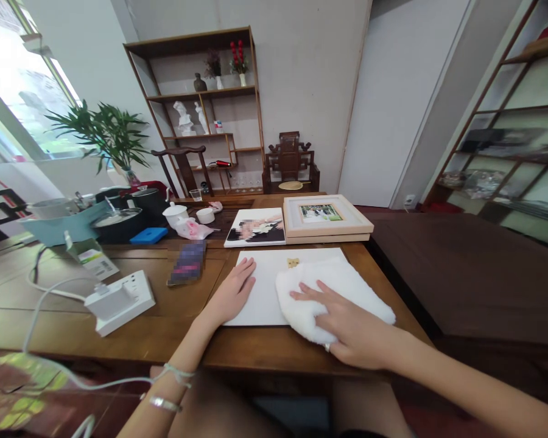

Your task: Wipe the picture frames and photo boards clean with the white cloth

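Observation:
My left hand (236, 293) lies flat with fingers extended on the left part of a white rectangular board (261, 298), near the table's front edge. My right hand (344, 322) is on a fluffy white towel (296, 283), its fingers spread over the cloth and partly bent into it. The towel covers the right part of the board and hangs past its right side. A small tan bear-shaped patch (293, 263) shows at the towel's upper edge; whether it belongs to towel or board, I cannot tell. What lies beneath the towel is hidden.
Behind the board are a photo print panel (256, 228) and stacked pale wooden frames (329, 231). Leftward lie a phone-like dark item (187, 263), a blue block (148, 235), a white teapot (176, 211) and a power strip (119, 302) with a trailing cable. A dark table (475, 274) adjoins on the right.

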Demonstrator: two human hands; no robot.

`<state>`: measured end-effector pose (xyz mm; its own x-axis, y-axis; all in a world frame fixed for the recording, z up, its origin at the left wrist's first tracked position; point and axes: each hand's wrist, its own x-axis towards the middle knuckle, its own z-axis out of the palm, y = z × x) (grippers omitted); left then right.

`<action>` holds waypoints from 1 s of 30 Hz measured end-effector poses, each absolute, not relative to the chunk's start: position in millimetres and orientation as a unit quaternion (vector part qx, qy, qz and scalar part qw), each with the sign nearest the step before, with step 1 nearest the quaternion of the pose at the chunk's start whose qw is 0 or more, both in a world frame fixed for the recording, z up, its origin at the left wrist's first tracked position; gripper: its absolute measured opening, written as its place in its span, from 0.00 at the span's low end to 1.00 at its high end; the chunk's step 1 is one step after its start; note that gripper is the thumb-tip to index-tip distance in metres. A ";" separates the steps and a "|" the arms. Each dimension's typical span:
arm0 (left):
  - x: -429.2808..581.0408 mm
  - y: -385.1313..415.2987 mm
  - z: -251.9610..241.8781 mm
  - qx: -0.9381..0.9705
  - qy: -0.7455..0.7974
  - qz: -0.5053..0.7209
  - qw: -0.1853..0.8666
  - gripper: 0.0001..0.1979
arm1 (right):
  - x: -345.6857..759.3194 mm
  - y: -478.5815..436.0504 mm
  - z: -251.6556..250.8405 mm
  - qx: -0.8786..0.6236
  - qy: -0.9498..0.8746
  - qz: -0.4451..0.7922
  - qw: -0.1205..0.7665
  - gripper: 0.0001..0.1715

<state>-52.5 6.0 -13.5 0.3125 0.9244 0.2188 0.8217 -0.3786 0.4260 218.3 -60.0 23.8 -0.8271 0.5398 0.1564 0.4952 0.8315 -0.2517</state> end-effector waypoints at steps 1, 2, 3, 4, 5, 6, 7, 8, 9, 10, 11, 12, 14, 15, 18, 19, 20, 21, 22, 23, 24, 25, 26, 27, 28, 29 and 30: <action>-52.5 5.7 -13.2 0.801 0.546 0.214 0.119 0.25 | 219.5 -52.7 25.6 -0.271 -0.950 0.103 0.113 0.13; -52.5 5.5 -12.9 0.801 0.547 0.211 0.120 0.25 | 219.7 -43.7 27.3 -0.279 -0.947 0.108 0.117 0.13; -52.5 5.5 -12.6 0.801 0.548 0.208 0.120 0.25 | 218.9 -33.5 28.7 -0.293 -0.942 0.112 0.122 0.13; -52.7 5.5 -12.3 0.802 0.548 0.205 0.120 0.25 | 217.0 -22.7 29.6 -0.312 -0.935 0.114 0.128 0.12; -53.0 5.7 -12.1 0.802 0.548 0.204 0.121 0.25 | 214.3 -11.9 30.0 -0.331 -0.927 0.114 0.135 0.11; -53.4 5.9 -12.0 0.803 0.546 0.203 0.122 0.25 | 210.8 -1.4 29.9 -0.348 -0.920 0.111 0.142 0.12; -53.9 6.1 -11.9 0.804 0.545 0.202 0.124 0.25 | 206.6 8.3 29.5 -0.363 -0.914 0.105 0.147 0.13; -54.5 6.4 -11.9 0.805 0.543 0.201 0.127 0.25 | 202.1 16.9 28.9 -0.374 -0.910 0.098 0.152 0.14; -55.3 6.6 -12.1 0.806 0.541 0.199 0.131 0.25 | 197.3 24.3 28.0 -0.382 -0.907 0.089 0.156 0.14; -56.1 6.8 -12.3 0.806 0.541 0.197 0.136 0.25 | 192.6 30.3 27.0 -0.389 -0.904 0.080 0.160 0.14; -57.1 7.1 -12.7 0.807 0.540 0.197 0.140 0.25 | 188.2 34.9 25.9 -0.394 -0.902 0.071 0.164 0.13; -58.0 7.3 -13.1 0.807 0.538 0.198 0.144 0.25 | 184.1 37.9 24.7 -0.398 -0.900 0.062 0.165 0.13; -59.8 7.8 -14.4 0.808 0.530 0.206 0.152 0.25 | 178.0 39.2 22.7 -0.403 -0.899 0.047 0.163 0.15; -60.5 8.1 -15.1 0.810 0.525 0.212 0.155 0.24 | 176.0 37.6 21.8 -0.406 -0.899 0.040 0.159 0.16; -61.1 8.8 -17.2 0.811 0.515 0.229 0.157 0.24 | 173.7 23.6 20.0 -0.406 -0.903 0.024 0.143 0.18; -60.8 9.0 -17.7 0.811 0.514 0.234 0.156 0.24 | 173.4 16.2 19.7 -0.400 -0.907 0.017 0.131 0.19; -60.3 9.1 -18.0 0.810 0.512 0.240 0.153 0.24 | 173.0 7.6 19.5 -0.391 -0.913 0.008 0.119 0.19; -59.8 9.1 -18.2 0.810 0.511 0.245 0.150 0.24 | 172.3 -1.9 19.4 -0.378 -0.920 -0.002 0.106 0.20; -59.2 8.9 -18.2 0.810 0.510 0.249 0.146 0.24 | 171.2 -11.9 19.6 -0.361 -0.927 -0.011 0.095 0.19; -58.7 8.8 -17.9 0.810 0.510 0.251 0.143 0.23 | 169.7 -21.9 20.1 -0.342 -0.935 -0.018 0.089 0.19; -58.3 8.5 -17.6 0.810 0.510 0.252 0.141 0.23 | 168.1 -31.4 20.9 -0.320 -0.943 -0.022 0.087 0.18; -58.2 8.2 -17.1 0.809 0.511 0.252 0.140 0.24 | 166.3 -39.8 22.1 -0.294 -0.952 -0.021 0.086 0.17; -58.1 7.9 -16.5 0.810 0.512 0.252 0.139 0.24 | 164.8 -46.6 23.7 -0.266 -0.960 -0.019 0.085 0.16; -58.2 7.6 -16.0 0.811 0.511 0.251 0.139 0.24 | 163.7 -51.4 25.5 -0.240 -0.967 -0.014 0.084 0.15; -58.4 7.4 -15.5 0.812 0.509 0.250 0.139 0.24 | 163.2 -53.9 27.5 -0.217 -0.973 -0.008 0.083 0.14; -58.7 7.2 -15.1 0.814 0.507 0.249 0.139 0.24 | 163.4 -54.0 29.6 -0.199 -0.976 0.000 0.084 0.13; -58.8 7.2 -14.8 0.814 0.505 0.249 0.140 0.24 | 164.2 -51.8 31.5 -0.188 -0.978 0.010 0.085 0.13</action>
<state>-58.8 7.2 -14.8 0.3655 0.8927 0.2636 0.7537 -0.4500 0.4790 164.2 -51.8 31.5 -0.9147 0.3698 0.1632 0.3664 0.9290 -0.0513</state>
